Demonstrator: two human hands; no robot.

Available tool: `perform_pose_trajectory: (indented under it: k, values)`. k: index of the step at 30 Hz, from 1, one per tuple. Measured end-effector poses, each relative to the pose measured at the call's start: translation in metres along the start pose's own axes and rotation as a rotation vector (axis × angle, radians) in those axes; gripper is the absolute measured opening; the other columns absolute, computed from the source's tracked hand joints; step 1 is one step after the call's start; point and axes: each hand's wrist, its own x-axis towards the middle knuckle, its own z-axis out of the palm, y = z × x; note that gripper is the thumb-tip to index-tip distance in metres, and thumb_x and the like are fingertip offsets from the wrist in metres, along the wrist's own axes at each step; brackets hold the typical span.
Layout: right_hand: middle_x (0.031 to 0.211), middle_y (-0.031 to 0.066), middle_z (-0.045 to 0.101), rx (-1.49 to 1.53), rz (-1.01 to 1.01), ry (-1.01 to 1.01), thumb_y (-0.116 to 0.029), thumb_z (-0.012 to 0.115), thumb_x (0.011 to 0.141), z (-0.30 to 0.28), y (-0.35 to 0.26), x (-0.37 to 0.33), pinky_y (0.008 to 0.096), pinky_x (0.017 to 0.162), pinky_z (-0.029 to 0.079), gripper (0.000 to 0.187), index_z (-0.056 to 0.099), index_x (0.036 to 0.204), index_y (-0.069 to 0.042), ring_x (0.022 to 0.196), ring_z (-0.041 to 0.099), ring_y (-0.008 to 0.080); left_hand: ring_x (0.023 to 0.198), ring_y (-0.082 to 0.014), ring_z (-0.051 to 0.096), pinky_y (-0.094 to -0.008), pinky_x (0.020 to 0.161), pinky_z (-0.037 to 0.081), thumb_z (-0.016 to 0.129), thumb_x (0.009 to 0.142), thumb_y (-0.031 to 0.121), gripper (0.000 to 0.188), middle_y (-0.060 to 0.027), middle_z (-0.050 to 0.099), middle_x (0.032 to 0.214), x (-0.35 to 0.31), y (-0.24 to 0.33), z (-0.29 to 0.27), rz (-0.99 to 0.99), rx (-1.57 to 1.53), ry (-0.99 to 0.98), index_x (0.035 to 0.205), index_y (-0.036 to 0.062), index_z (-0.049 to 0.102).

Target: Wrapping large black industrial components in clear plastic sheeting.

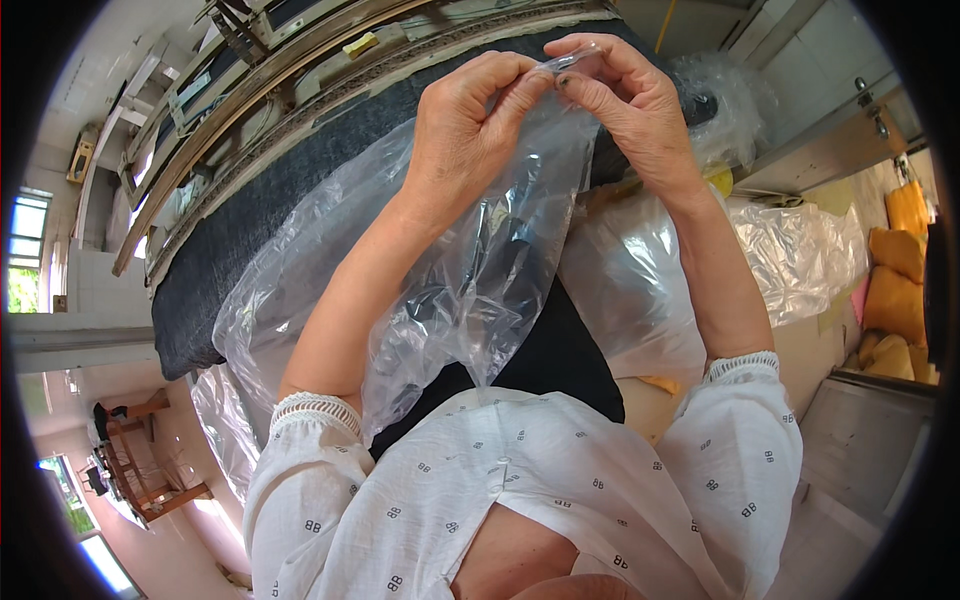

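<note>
A large sheet of clear plastic film [480, 235] hangs from my fingers and drapes down over my lap. My left hand [470, 125] pinches the film's gathered upper edge between thumb and fingers. Close beside it, my right hand [632, 105] grips the same edge, with a small fold of plastic standing up between thumb and fingertips. Whether the film is a single sheet or a bag, I cannot tell. Behind the film lies a dark padded cloth [300, 175] along the work surface.
A long machine frame with wooden rails [215, 165] runs along the far side, with a small yellow piece [362, 45] on it. More clear plastic [800, 250] lies at the right, near orange bundles [898, 270]. A wooden rack [145, 460] stands on the floor at left.
</note>
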Motion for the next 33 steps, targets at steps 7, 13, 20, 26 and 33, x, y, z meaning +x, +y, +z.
perform_pose_trajectory:
  k: [7,13,20,26,33]
  values:
    - [0.083,-0.0024,0.06,-0.062,0.0,0.001,-0.009,0.059,0.085,-0.004,-0.005,-0.001,0.0191,0.072,0.046,0.018,0.062,0.102,-0.007,0.076,0.055,0.0055,0.059,-0.0158,0.05,-0.0267,0.055,0.04,0.057,0.086,0.013,0.014,-0.0082,0.055,0.07,-0.001,0.0,-0.001,-0.025,0.011,-0.083,0.088,-0.0001,0.062]
    - [0.084,-0.0021,0.061,-0.034,0.013,-0.009,-0.01,0.059,0.085,-0.004,0.002,0.009,0.0194,0.071,0.046,0.011,0.063,0.094,-0.005,0.077,0.055,0.005,0.06,-0.018,0.051,-0.0279,0.057,0.042,0.058,0.085,0.013,0.014,-0.0088,0.057,0.074,0.0,-0.01,-0.007,0.018,-0.029,-0.071,0.092,0.0011,0.06]
    - [0.084,-0.0008,0.058,-0.07,-0.067,0.159,-0.011,0.054,0.089,0.003,0.034,0.047,0.0194,0.07,0.042,0.007,0.054,0.092,-0.004,0.076,0.051,0.0051,0.068,-0.0263,0.058,-0.0355,0.061,0.045,0.062,0.08,0.018,0.021,-0.0108,0.058,0.078,-0.019,-0.023,-0.022,-0.224,0.391,-0.031,0.096,0.0064,0.056]
    - [0.079,0.0136,0.061,-0.591,-0.068,0.522,-0.015,0.054,0.084,0.02,0.124,0.083,0.0322,0.067,0.046,0.016,0.05,0.094,-0.004,0.073,0.061,0.0212,0.069,-0.0284,0.059,-0.0348,0.062,0.045,0.06,0.081,0.024,0.018,-0.0113,0.06,0.077,-0.033,-0.07,-0.049,-0.332,0.356,0.094,0.087,0.0066,0.061]
    - [0.079,0.0104,0.062,-0.419,0.026,0.484,-0.022,0.062,0.078,0.041,0.179,0.118,0.0324,0.067,0.045,0.019,0.061,0.087,-0.005,0.071,0.058,0.0227,0.069,-0.0294,0.059,-0.0356,0.063,0.045,0.059,0.081,0.028,0.021,-0.0119,0.062,0.075,-0.037,-0.124,-0.101,-0.449,0.468,0.302,0.084,0.0073,0.064]
